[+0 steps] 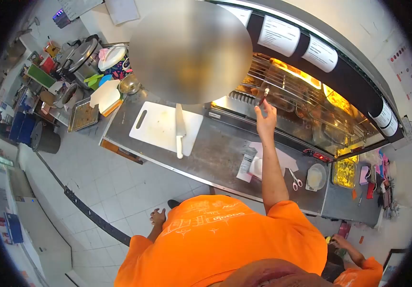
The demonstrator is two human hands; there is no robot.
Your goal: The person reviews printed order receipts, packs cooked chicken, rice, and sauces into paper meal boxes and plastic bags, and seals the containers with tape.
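Nearest the wearer, the left hand (158, 217) is hanging beside the body above the tiled floor (100, 189), fingers parted and apparently gripping nothing. The hands are standing well apart.

On the grey desk (225, 143), a pair of white-handled metal scissors (296, 181) is lying with its loops turned toward the near edge, presumably for easy pick-up. A translucent, rounded plastic tub (316, 177) is standing just beside it. A small white rounded item (257, 167) is sitting by a printed white paper slip (245, 168), partly covered by the forearm; its nature is unclear.

To the left, a broad-bladed knife with a white handle (180, 131) is resting on a smooth white rectangular cutting board (151, 125). Its grip is facing the wearer and its tip pointing away, likely for safe handling; the board is probably shielding the desk surface.

Farther out, the right hand (266, 119) is pinching a small, dark, narrow piece with a pale tip (263, 98) between its fingertips, in front of the black-framed, lit glass display case (351, 79). Whether that piece is a fixed handle or a loose article is not determinable.
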